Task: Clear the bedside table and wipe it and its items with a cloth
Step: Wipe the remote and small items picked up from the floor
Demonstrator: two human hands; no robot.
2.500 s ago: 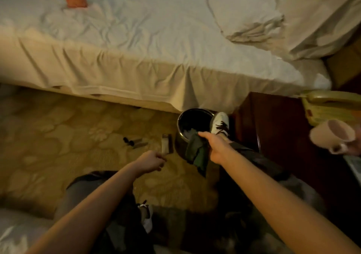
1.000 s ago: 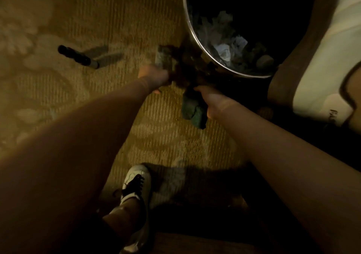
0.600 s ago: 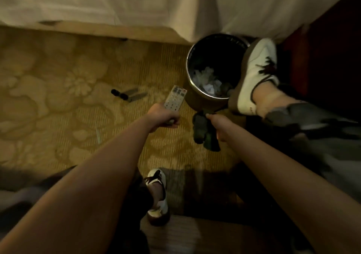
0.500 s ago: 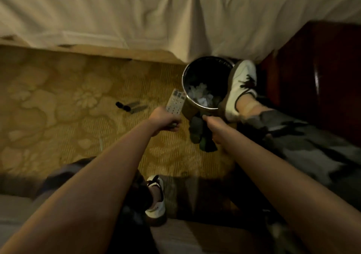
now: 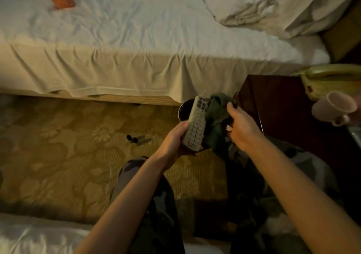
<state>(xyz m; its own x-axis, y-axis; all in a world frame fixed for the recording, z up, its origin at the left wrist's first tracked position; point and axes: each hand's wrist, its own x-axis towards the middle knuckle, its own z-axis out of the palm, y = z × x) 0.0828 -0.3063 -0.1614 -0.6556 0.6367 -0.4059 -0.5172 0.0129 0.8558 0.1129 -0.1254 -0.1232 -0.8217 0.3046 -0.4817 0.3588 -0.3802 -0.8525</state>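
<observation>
While your left hand (image 5: 176, 141) is gripping the light, stiff remote (image 5: 196, 125) low, your right hand (image 5: 241, 125) is clutching the soft cloth (image 5: 215, 117).

Worktop (image 5: 289, 107) front half bare, passable. Far end blocked: phone (image 5: 332, 81), mug (image 5: 334, 107) just beside it (mug lying tilted). Bin (image 5: 183, 110) wedged between bed (image 5: 136, 48) and worktop. Carpet (image 5: 68, 146) left open except batteries (image 5: 136, 139).
</observation>
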